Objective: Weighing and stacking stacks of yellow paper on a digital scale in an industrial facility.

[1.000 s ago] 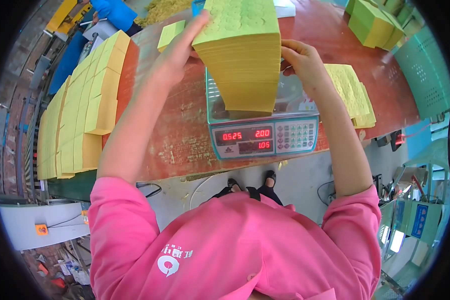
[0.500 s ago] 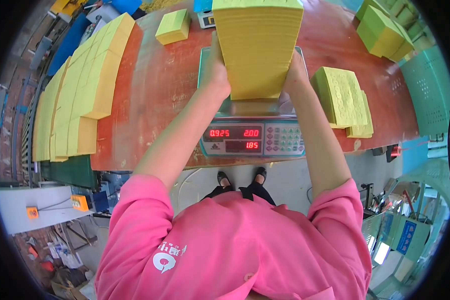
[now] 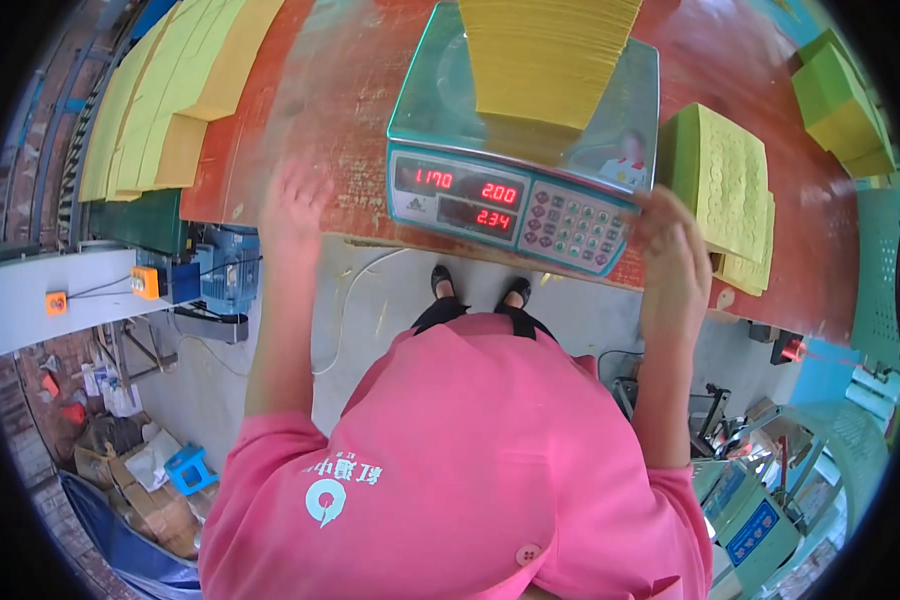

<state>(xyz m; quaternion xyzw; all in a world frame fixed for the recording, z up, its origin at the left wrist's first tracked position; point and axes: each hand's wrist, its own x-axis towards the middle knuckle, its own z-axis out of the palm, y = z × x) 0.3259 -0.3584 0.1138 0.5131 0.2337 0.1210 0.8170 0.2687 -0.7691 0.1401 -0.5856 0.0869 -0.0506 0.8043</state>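
A tall stack of yellow paper (image 3: 550, 65) stands on the metal plate of a digital scale (image 3: 430, 100), its top cut off by the picture's upper edge. Neither hand touches the stack. My left hand (image 3: 298, 200) is over the table's front edge, left of the scale, slightly smeared by motion, fingers stretched out and holding nothing. By the scale's right front corner is my right hand (image 3: 673, 250), its fingers extended toward the keypad side. Whether those fingertips touch the scale I cannot tell. Red digits glow on the scale's front panel.
Long rows of yellow paper blocks (image 3: 185, 80) line the red table's (image 3: 340, 130) left side. A shorter stack with a stamped pattern (image 3: 732, 180) lies right of the scale. More yellow-green blocks (image 3: 840, 110) are at the far right. Orange switch boxes (image 3: 144, 282) sit below left.
Both hands have let go of the paper stack and drawn back toward me, spreading apart. The stack now rests on the scale, and the displayed digits have changed. The view has shifted and turned.
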